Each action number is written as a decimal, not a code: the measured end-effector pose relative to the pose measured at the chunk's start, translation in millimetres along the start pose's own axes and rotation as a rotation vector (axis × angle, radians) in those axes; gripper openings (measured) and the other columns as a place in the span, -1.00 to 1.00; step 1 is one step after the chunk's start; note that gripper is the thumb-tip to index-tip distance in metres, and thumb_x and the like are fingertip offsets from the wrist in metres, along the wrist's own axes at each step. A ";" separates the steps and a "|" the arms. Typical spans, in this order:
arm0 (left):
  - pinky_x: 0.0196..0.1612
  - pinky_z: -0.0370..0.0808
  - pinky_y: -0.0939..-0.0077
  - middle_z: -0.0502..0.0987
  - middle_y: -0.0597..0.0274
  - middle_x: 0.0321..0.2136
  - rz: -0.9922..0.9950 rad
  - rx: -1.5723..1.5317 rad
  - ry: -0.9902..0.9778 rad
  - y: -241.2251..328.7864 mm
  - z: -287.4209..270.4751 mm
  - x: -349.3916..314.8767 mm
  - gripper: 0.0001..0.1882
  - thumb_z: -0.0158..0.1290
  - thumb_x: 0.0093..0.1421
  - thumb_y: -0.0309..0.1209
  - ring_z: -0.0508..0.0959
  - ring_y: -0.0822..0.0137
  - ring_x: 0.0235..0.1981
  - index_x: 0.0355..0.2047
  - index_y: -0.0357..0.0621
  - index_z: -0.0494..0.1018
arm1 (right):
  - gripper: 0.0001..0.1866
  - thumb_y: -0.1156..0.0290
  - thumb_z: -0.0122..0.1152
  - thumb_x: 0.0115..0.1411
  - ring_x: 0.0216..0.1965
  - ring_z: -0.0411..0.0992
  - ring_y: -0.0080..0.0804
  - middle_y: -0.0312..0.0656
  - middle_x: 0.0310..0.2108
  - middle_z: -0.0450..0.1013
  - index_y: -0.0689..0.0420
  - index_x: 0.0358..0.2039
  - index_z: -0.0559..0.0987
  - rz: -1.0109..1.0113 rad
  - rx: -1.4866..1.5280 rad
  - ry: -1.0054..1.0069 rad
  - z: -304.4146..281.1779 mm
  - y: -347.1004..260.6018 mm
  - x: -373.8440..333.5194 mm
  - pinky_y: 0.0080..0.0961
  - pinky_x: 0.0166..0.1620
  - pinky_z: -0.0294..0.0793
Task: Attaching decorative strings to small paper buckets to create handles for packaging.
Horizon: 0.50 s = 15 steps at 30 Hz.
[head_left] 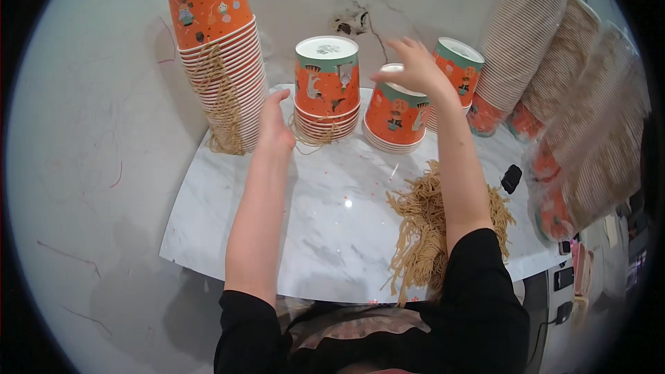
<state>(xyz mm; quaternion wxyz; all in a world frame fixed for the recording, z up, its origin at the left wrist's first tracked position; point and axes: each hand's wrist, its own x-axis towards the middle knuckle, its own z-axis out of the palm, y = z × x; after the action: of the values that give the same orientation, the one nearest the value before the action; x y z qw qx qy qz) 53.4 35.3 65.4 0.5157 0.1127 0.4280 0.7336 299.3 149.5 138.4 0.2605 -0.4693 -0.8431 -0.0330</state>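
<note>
My left hand [275, 125] is upright beside a tall, leaning stack of orange paper cups [239, 83] with green bands, thumb raised and the other fingers partly hidden; it looks open, and contact with the stack is unclear. Tan cord [220, 104] hangs down that stack's side. To the hand's right, a short stack of upside-down cups [325, 90] has more cord around its lower rims. My right hand [415, 66] hovers over another short upside-down stack [396, 114], fingers and thumb apart, holding nothing. Behind my right wrist stands a further cup stack [460, 69].
A heap of loose tan cords [419, 235] lies under my right forearm on the marbled table [332, 235]. Long cup stacks in clear plastic [589, 145] lean along the right side. A small black object [511, 179] sits near them. A marbled wall [277, 0] borders the far side.
</note>
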 end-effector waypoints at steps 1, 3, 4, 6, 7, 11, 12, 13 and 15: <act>0.33 0.23 0.07 -0.05 -0.12 0.43 0.029 0.032 -0.047 -0.4 2.1 -5.3 -0.17 0.13 0.20 -0.29 0.13 0.04 0.40 0.36 -0.38 0.01 | 0.20 -0.25 0.55 -0.19 0.39 0.12 0.07 0.18 0.32 0.22 0.25 0.33 0.29 -0.004 0.002 -0.001 -4.8 4.6 -10.6 -0.13 0.35 0.23; 0.39 -0.07 0.04 -0.08 -0.06 0.46 0.015 0.071 -0.200 -8.6 3.9 -8.0 -0.14 0.14 0.18 -0.21 -0.03 0.10 0.45 0.38 -0.28 0.04 | 0.20 -0.26 0.53 -0.18 0.38 0.13 0.04 0.19 0.29 0.25 0.26 0.32 0.29 0.185 -0.025 -0.163 -14.3 14.3 -27.7 -0.12 0.33 0.26; 0.45 -0.38 0.02 -0.10 0.00 0.48 0.002 0.111 -0.348 -11.5 2.6 -7.7 -0.11 0.14 0.17 -0.12 -0.18 0.15 0.49 0.41 -0.19 0.07 | 0.20 -0.26 0.53 -0.18 0.38 0.13 0.04 0.19 0.29 0.25 0.26 0.32 0.29 0.185 -0.023 -0.163 -14.1 18.1 -27.8 -0.12 0.33 0.26; 0.42 -0.21 0.05 0.20 0.17 0.37 -0.027 0.193 -0.394 -18.0 -6.2 12.1 -0.29 0.11 0.22 -0.18 0.07 0.23 0.41 0.33 -0.12 0.20 | 0.22 -0.29 0.53 -0.19 0.37 0.15 0.04 0.19 0.28 0.26 0.27 0.32 0.29 0.253 0.154 -0.207 -6.7 29.2 -25.1 -0.13 0.31 0.29; 0.38 -0.13 0.05 0.29 0.24 0.30 0.009 0.224 -0.397 -21.5 -5.7 13.3 -0.33 0.10 0.22 -0.20 0.15 0.27 0.36 0.31 -0.10 0.22 | 0.22 -0.29 0.53 -0.19 0.37 0.15 0.04 0.19 0.28 0.26 0.27 0.32 0.29 0.260 0.155 -0.206 0.5 34.2 -23.8 -0.13 0.31 0.29; 0.33 0.00 0.10 0.40 0.34 0.19 0.057 0.269 -0.348 -28.1 8.1 -2.2 -0.39 0.07 0.25 -0.25 0.25 0.32 0.28 0.28 -0.06 0.23 | 0.15 -0.31 0.47 -0.16 0.33 0.23 0.00 0.11 0.29 0.26 0.15 0.32 0.32 0.079 -0.028 0.062 17.4 17.8 -23.8 0.32 0.35 -0.01; 0.33 0.00 0.10 0.40 0.34 0.19 0.058 0.275 -0.342 -26.0 7.5 -5.3 -0.39 0.07 0.25 -0.25 0.25 0.32 0.28 0.28 -0.06 0.23 | 0.02 -0.23 0.44 -0.03 0.29 0.28 0.00 0.07 0.28 0.28 0.09 0.33 0.33 -0.063 -0.098 0.188 19.4 0.8 -25.1 0.21 0.36 0.06; 0.33 0.04 0.12 0.38 0.27 0.20 0.074 0.245 -0.359 -26.6 8.1 -6.6 -0.36 0.09 0.22 -0.32 0.24 0.27 0.29 0.30 -0.11 0.20 | 0.02 -0.23 0.44 -0.03 0.29 0.28 0.00 0.07 0.28 0.28 0.09 0.33 0.33 -0.057 -0.093 0.185 24.7 -11.9 -25.0 0.21 0.36 0.06; 0.34 0.08 0.14 0.37 0.19 0.21 0.083 0.219 -0.378 -32.1 8.4 -4.1 -0.32 0.10 0.19 -0.39 0.24 0.21 0.30 0.31 -0.16 0.17 | -0.23 -0.06 0.36 0.13 0.21 0.36 -0.02 -0.01 0.26 0.30 -0.10 0.31 0.37 -0.275 0.212 0.271 35.8 -35.6 -23.6 0.33 0.36 -0.04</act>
<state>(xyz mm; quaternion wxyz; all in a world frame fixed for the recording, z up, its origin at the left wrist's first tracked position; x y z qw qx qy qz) 81.5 39.4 47.7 0.5405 0.3210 0.3959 0.6694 265.9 122.1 103.1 0.4126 -0.3110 -0.8551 -0.0423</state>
